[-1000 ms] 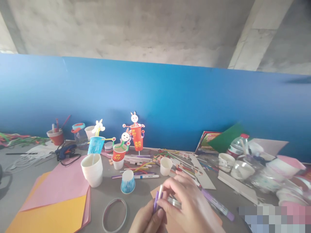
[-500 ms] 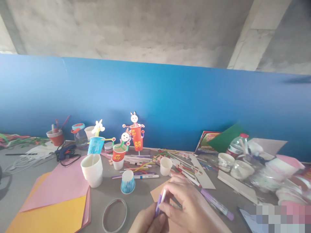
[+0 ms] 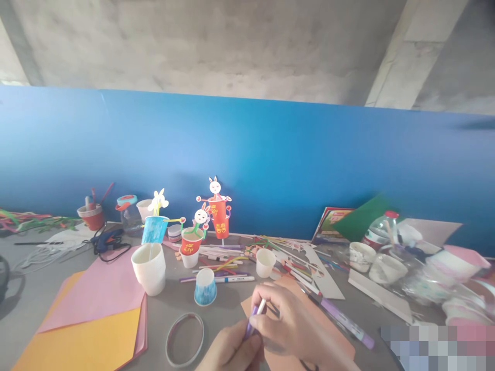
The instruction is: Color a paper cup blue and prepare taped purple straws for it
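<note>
My left hand (image 3: 232, 348) is closed at the bottom edge, pinching the lower part of a purple stick (image 3: 249, 327). Close against it, my right hand (image 3: 288, 319) is curled, with thumb and fingers around a short white stick (image 3: 261, 306) beside the purple one. Whether the two sticks are joined is hidden by the fingers. Beneath both hands lies orange paper (image 3: 336, 342), and a dark tool shows partly under my right hand. A roll of tape (image 3: 167, 344) lies left of my hands, near a small blue-painted paper cup (image 3: 205, 293).
Stacked white cups (image 3: 149, 273) stand left, by pink paper (image 3: 96, 296) and yellow paper (image 3: 85, 342). Behind are rabbit-faced cup figures (image 3: 220, 216), a hot glue gun (image 3: 106, 241) and scattered pens. A purple marker (image 3: 348, 323) and bagged cups (image 3: 386, 270) are at right.
My right hand's fingers have drawn in and shifted slightly left, uncovering more of the orange paper. Both sticks stay between my hands. The view has shifted slightly.
</note>
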`<state>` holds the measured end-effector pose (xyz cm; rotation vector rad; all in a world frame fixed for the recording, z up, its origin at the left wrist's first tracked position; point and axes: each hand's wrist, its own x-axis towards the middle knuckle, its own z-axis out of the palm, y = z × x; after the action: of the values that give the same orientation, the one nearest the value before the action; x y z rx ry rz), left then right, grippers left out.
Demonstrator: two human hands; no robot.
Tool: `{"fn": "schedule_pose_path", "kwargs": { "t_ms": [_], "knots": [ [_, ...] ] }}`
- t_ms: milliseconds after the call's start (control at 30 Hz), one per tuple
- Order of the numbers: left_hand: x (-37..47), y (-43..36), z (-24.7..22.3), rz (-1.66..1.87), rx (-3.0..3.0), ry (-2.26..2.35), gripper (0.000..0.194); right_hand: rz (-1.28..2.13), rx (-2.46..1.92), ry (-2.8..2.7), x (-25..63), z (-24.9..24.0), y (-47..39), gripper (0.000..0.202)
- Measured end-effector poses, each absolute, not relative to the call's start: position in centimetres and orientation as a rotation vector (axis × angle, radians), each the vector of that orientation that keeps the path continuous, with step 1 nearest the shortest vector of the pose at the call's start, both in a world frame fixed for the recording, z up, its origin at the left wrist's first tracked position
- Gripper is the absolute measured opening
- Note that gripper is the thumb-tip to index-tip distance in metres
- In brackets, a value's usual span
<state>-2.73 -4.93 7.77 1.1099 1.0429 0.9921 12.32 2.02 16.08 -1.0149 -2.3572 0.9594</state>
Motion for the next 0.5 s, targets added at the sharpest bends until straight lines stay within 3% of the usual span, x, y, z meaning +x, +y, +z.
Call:
{"fn": "schedule_pose_path", "kwargs": {
  "t_ms": [133,500],
  "knots": [
    [-3.4,-4.5,8.2,0.927,1.085,1.021,0.061,1.119,-0.839,-2.195,12.5,14.5,2.4,0.020],
    [-4.6,-4.6,9.4,0.736,1.222,1.123,0.061,0.734,-0.549,-2.536,12.8,16.0,2.8,0.017]
  ]
}}
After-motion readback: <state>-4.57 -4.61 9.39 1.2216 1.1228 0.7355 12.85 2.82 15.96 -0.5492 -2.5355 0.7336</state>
